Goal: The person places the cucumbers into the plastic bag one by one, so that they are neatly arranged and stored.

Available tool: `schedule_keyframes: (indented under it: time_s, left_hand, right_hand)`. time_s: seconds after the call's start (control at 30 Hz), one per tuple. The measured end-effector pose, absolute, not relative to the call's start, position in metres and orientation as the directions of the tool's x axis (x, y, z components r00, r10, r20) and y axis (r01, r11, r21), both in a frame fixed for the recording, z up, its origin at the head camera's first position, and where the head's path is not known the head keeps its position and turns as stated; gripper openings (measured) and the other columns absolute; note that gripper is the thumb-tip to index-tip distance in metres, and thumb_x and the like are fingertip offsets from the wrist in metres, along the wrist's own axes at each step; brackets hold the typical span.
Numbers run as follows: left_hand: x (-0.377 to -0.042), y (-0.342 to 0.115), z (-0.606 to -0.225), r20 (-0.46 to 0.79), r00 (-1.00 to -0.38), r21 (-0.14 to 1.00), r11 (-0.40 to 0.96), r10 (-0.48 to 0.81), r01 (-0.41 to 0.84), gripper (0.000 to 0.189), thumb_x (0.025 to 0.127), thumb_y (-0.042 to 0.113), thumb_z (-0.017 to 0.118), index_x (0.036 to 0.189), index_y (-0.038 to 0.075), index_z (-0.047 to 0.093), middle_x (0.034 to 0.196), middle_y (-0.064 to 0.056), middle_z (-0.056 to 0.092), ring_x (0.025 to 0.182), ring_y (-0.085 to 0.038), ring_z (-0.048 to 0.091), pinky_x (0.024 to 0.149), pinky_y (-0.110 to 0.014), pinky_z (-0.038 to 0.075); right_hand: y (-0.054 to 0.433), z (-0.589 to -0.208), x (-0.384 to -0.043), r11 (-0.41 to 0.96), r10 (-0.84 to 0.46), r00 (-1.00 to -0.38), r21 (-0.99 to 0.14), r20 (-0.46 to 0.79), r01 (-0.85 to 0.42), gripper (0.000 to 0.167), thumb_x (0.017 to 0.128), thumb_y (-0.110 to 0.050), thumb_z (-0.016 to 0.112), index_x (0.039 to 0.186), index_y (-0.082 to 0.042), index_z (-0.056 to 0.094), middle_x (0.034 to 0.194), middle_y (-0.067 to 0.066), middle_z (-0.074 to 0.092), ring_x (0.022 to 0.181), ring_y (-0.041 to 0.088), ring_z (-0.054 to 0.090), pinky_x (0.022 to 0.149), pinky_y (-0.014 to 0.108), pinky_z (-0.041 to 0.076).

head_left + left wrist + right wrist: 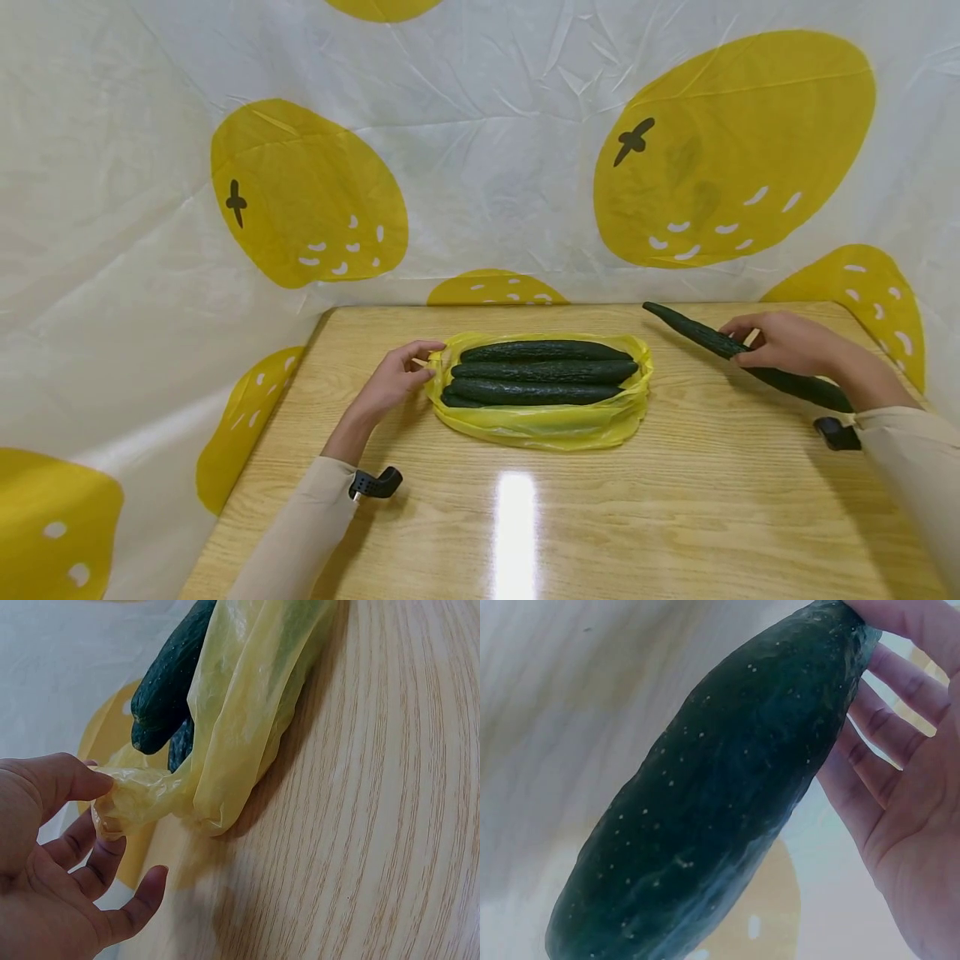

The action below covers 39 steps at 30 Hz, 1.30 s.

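A long dark green cucumber (795, 384) slants over the right side of the table, and my right hand (791, 342) grips it around its middle. The right wrist view shows the same cucumber (697, 795) up close, with thumb and fingers around it at the top. Left of it lies a yellow plastic bag (547, 427), its mouth spread wide around several cucumbers (543, 372) side by side. My left hand (393, 379) pinches the bag's left edge between thumb and fingers. In the left wrist view the bunched plastic (131, 799) shows in that pinch.
The wood-grain table (600, 517) carries the bag and a bright glare streak near its front. A white sheet (487, 192) with large yellow fruit prints hangs behind the table and along its left side. Each wrist wears a black camera band (375, 483).
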State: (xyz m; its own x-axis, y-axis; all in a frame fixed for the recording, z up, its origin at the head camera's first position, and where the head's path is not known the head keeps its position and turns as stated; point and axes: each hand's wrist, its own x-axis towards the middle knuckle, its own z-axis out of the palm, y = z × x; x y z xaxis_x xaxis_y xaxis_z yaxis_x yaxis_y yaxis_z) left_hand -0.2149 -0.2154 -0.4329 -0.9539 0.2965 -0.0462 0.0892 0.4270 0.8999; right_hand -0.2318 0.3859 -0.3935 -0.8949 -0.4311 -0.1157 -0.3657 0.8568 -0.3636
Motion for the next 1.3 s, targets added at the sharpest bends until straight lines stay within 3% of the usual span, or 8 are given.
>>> schedule_keyframes:
  time_s: [0.27, 1.0, 1.17, 1.3]
  left_hand:
    - [-0.215, -0.216, -0.432, -0.038, -0.95, 0.9, 0.424, 0.31, 0.103, 0.042, 0.1, 0.002, 0.061, 0.141, 0.012, 0.061, 0.12, -0.017, 0.053, 0.091, -0.031, 0.055, 0.075, -0.042, 0.049]
    - [-0.215, -0.215, -0.43, -0.038, -0.951, 0.901, 0.423, 0.307, 0.101, 0.042, 0.099, 0.001, 0.061, 0.14, 0.012, 0.061, 0.119, -0.016, 0.053, 0.09, -0.028, 0.055, 0.074, -0.042, 0.049]
    - [-0.213, -0.212, -0.426, -0.045, -0.948, 0.905, 0.415, 0.314, 0.094, 0.044, 0.1, -0.001, 0.059, 0.143, 0.007, 0.058, 0.121, -0.02, 0.052, 0.093, -0.037, 0.054, 0.075, -0.043, 0.049]
    - [-0.213, -0.212, -0.426, -0.051, -0.95, 0.904, 0.418, 0.308, 0.087, 0.044, 0.1, -0.001, 0.06, 0.143, 0.008, 0.058, 0.12, -0.019, 0.052, 0.092, -0.036, 0.054, 0.076, -0.044, 0.049]
  right_hand:
    - [0.374, -0.385, -0.236, 0.848, -0.442, -0.888, -0.38, -0.123, -0.37, 0.051, 0.091, -0.024, 0.077, 0.133, 0.002, 0.063, 0.115, 0.015, 0.069, 0.096, 0.03, 0.069, 0.077, 0.048, 0.056]
    - [0.32, -0.358, -0.254, 0.794, -0.536, -0.838, -0.397, -0.099, -0.461, 0.047, 0.091, -0.022, 0.076, 0.134, -0.007, 0.065, 0.12, 0.008, 0.07, 0.097, 0.021, 0.068, 0.081, 0.045, 0.055]
    - [0.305, -0.353, -0.258, 0.776, -0.572, -0.816, -0.375, -0.084, -0.506, 0.046, 0.091, -0.023, 0.077, 0.133, -0.009, 0.066, 0.12, 0.005, 0.069, 0.096, 0.018, 0.067, 0.08, 0.045, 0.054]
    - [0.294, -0.35, -0.261, 0.757, -0.603, -0.795, -0.366, -0.073, -0.541, 0.044, 0.091, -0.021, 0.076, 0.133, -0.011, 0.067, 0.119, 0.003, 0.069, 0.095, 0.015, 0.067, 0.08, 0.043, 0.054]
